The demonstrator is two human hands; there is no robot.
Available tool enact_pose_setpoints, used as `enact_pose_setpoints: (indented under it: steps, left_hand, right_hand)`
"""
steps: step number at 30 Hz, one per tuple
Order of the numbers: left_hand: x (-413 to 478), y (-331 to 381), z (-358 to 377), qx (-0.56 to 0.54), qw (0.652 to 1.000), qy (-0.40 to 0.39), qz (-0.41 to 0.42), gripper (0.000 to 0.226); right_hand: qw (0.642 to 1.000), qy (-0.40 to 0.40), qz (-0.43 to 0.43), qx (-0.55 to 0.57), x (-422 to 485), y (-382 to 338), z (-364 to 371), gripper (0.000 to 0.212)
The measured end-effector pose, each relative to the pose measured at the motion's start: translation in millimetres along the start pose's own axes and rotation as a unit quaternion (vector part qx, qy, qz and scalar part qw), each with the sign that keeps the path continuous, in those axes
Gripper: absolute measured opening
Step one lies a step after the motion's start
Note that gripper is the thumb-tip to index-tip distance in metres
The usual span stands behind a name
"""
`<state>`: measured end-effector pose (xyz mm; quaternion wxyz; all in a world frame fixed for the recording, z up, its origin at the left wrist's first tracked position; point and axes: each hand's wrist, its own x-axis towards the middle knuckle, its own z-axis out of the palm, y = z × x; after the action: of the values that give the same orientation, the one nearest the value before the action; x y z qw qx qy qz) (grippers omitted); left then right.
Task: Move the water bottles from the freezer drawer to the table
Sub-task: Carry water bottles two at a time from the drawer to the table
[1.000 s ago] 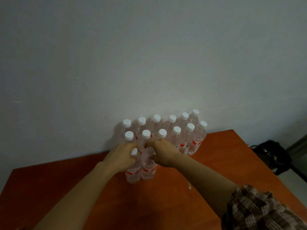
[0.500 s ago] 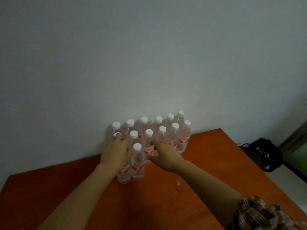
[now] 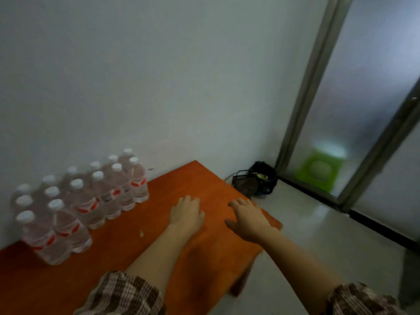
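Now the upright water bottles stand left of the left hand, farther from the right hand, all fingers relaxed, empty.

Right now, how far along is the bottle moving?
Done: many clear plastic white-capped water bottles stand grouped on the orange wooden table. In hand: nothing; left hand and right hand are open, empty. Left: the freezer drawer is out of view, so cannot tell.

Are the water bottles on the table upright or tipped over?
Upright: the water bottles stand in rows on the table, white caps on top.
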<state>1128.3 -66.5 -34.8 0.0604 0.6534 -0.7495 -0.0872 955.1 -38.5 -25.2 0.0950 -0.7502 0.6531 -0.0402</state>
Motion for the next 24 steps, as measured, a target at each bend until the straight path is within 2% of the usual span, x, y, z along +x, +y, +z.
enact_pose_setpoints:
  steps: [6, 11, 17, 24]
  left_hand:
    - [-29.7, 202.5, 39.1, -0.029, 0.993, -0.045, 0.108, 0.036]
    - [-56.8, 361.5, 65.0, -0.12, 0.97, -0.105, 0.185, 0.042]
    - [-83.2, 517.1, 100.1, -0.072, 0.944, -0.115, 0.302, 0.041]
    - [-80.8, 687.3, 144.8, -0.035, 0.902, -0.118, 0.415, 0.04]
  right_hand:
    - [0.989, 0.014, 0.149, -0.004, -122.8, 164.7, -19.1, 0.052]
    - [0.964, 0.039, 0.263, 0.006, -220.5, 276.8, -40.6, 0.051]
    - [0.921, 0.063, 0.384, 0.003, -312.3, 389.9, -63.3, 0.049]
    - [0.881, 0.083, 0.466, -0.011, -374.9, 531.6, -90.8, 0.047]
